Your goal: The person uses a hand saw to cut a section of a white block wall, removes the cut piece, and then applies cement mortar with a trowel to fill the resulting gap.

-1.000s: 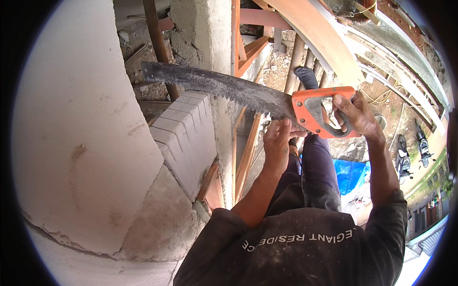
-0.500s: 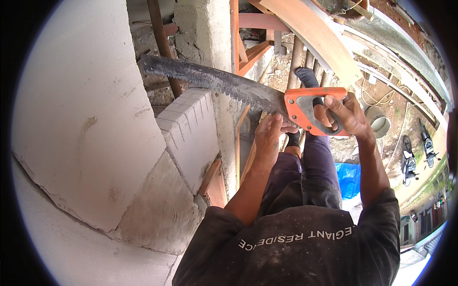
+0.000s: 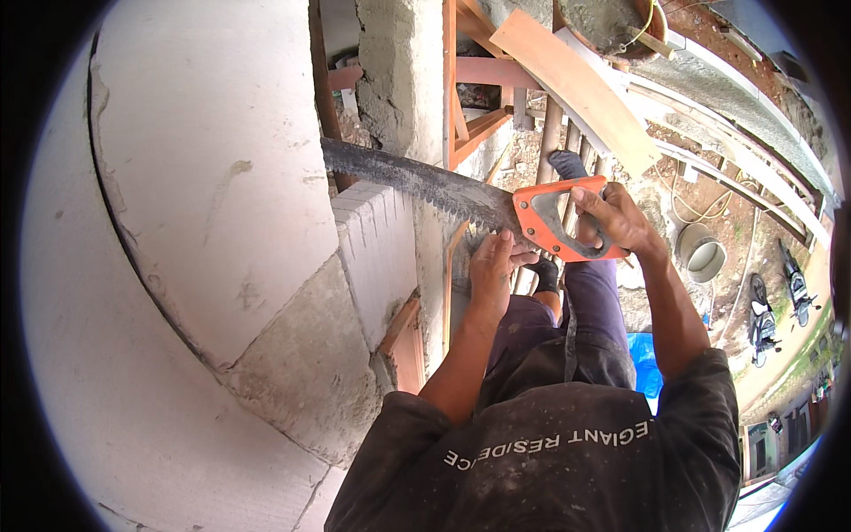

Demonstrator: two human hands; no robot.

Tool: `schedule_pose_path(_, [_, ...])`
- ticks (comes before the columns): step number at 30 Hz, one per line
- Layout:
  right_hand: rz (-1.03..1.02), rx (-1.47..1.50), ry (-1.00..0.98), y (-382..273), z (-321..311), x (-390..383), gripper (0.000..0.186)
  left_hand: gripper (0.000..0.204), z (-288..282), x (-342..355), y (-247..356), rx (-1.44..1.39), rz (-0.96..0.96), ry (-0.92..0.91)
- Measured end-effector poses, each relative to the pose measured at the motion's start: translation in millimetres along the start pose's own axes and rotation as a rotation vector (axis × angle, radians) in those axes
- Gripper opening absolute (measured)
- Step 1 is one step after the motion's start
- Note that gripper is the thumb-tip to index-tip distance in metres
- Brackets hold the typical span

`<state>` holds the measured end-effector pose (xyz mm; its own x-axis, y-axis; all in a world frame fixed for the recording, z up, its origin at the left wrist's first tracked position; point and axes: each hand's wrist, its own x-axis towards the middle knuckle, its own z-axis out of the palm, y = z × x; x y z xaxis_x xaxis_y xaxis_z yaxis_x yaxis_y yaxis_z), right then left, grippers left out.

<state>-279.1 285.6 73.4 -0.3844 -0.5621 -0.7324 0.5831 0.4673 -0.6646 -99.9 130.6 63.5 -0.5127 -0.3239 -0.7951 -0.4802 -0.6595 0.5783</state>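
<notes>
My right hand (image 3: pixel 612 217) is closed round the orange handle (image 3: pixel 550 239) of a long, coarse-toothed handsaw (image 3: pixel 417 182). Its grey blade runs leftward across a concrete column, with the tip out of sight at the edge of a white block wall (image 3: pixel 204 151). My left hand (image 3: pixel 501 262) is under the blade's handle end, thumb up and fingers curled against the toothed edge. Left of it, below the blade, is a pale block (image 3: pixel 377 257) with several grooves along its top.
I stand high on round poles (image 3: pixel 550 124). Around me are the concrete column (image 3: pixel 399 80), timber boards (image 3: pixel 576 89), a tub (image 3: pixel 612 22) of grey material, a bucket (image 3: pixel 700 253), a blue tarp (image 3: pixel 645 372) and two parked motorbikes (image 3: pixel 762 319) on the ground below.
The view has shifted, so the wall and column sit further right. The saw and my hands have moved left against the scene, and the blade's tip has disappeared at the wall's edge.
</notes>
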Motion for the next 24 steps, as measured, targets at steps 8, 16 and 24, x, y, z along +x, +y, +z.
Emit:
schedule_pose_path(8, [-0.003,-0.057,-0.103,-14,11,48,0.064,0.029,-11,11,9,-0.109,0.045,0.119])
schedule_pose_path(16, [-0.002,0.010,-0.254,-21,20,63,0.057,0.028,-27,-8,48,0.852,0.586,0.381])
schedule_pose_path(24, [-0.050,-0.219,-0.196,-25,35,49,0.055,0.052,10,66,122,1.607,0.595,0.011])
